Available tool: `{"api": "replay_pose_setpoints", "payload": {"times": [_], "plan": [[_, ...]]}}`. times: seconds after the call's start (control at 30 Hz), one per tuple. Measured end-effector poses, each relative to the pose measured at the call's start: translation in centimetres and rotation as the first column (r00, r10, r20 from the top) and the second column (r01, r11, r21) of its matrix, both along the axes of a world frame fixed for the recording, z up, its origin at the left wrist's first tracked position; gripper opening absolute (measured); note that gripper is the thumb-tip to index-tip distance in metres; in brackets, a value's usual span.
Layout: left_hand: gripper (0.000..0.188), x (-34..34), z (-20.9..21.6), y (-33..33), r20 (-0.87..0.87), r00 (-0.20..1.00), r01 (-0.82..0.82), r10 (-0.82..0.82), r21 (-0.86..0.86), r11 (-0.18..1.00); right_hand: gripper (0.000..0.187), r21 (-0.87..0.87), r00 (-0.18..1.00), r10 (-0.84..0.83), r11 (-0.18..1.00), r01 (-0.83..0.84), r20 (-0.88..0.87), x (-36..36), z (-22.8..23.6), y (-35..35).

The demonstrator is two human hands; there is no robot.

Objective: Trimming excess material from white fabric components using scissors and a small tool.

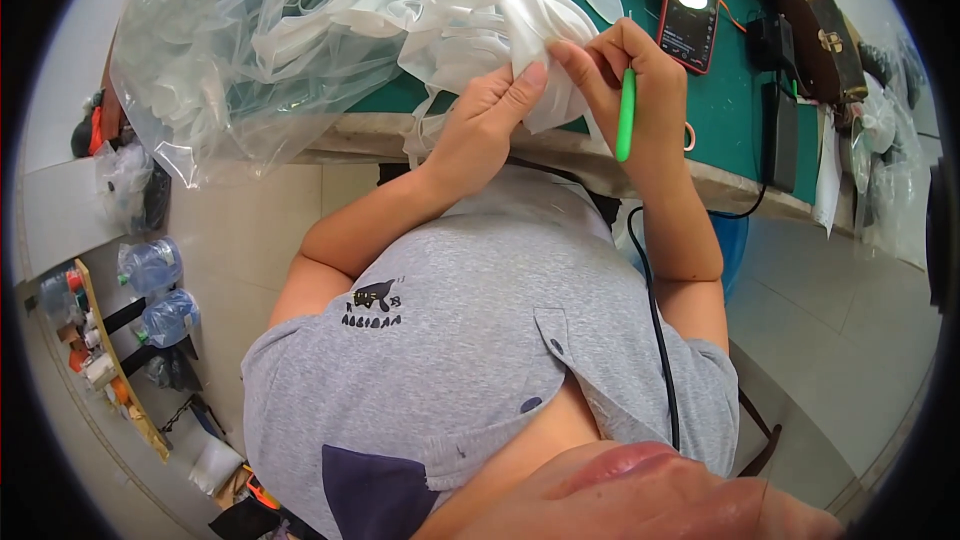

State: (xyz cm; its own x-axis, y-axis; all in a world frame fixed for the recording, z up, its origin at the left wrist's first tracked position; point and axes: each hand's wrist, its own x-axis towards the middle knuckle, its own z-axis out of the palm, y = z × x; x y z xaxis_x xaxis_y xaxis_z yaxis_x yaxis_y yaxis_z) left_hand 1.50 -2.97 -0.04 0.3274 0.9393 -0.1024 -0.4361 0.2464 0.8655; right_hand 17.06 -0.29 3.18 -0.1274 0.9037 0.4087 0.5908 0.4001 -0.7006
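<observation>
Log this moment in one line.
left hand: gripping white fabric; right hand: holding green-handled tool, touching fabric; phone: on green tabletop, right of hands

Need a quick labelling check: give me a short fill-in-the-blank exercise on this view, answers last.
The tool in the right hand has a handle coloured ____.
The fabric at the left hand is coloured ____.
In the picture, the phone lies on the ____ side of the fabric.
Answers: green; white; right.
</observation>
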Motion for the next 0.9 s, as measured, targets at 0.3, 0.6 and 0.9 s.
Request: {"api": "replay_pose_setpoints", "payload": {"times": [0.3, 0.6, 0.9], "plan": [[0.039, -0.7, -1.2, 0.7, -0.012, 1.0, 0.002, -0.002, -0.011, 1.0, 0.019, -0.049, 1.0, -0.018, 0.999, 0.018, -0.009, 2.3, -0.4, -0.3], [0.038, -2.7, -0.7, 2.8, 0.212, 0.873, -0.417, 0.438, -0.14, 0.898, 0.031, 0.608, 0.584, -0.802, 0.526, 0.595, 0.124, 17.7, 5.6, 7.0], [0.047, -2.2, -0.8, 2.9, 0.294, 0.899, -0.269, 0.324, -0.212, 0.939, 0.015, 0.11, 0.878, 0.122, 0.975, -0.193, 0.462, 4.5, 4.4, 12.6]]}}
